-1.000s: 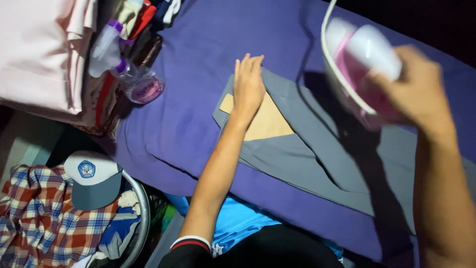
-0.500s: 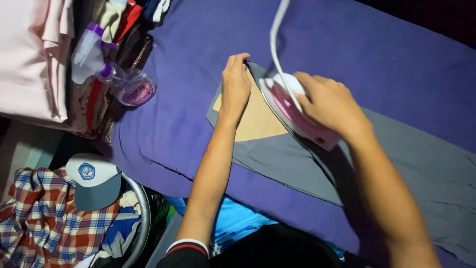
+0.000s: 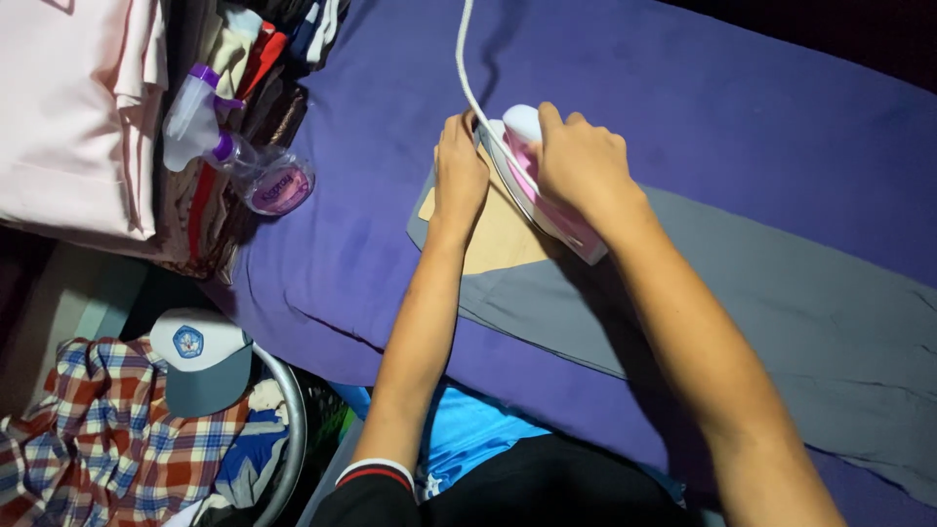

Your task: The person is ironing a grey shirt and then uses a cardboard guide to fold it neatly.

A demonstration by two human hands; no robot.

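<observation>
Two hands work in the head view: the right hand [image 3: 581, 161] grips a pink iron [image 3: 547, 190] on grey trousers [image 3: 781, 293] mid-bed; left hand [image 3: 459, 171] fingers lie flat, pinning the waistband. Pressing looks underway; next, a slow glide along the fabric.

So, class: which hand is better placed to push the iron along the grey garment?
Right. The right hand already grips the iron on the grey garment; the left hand lies flat, pinning cloth.

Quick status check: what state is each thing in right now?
Iron: down on the grey garment, gripped by right hand.
Grey garment: spread flat, tan lining exposed.
Left hand: pressing garment edge flat.
Spray bottle: lying on its side.
Cap: resting on plaid cloth.
</observation>
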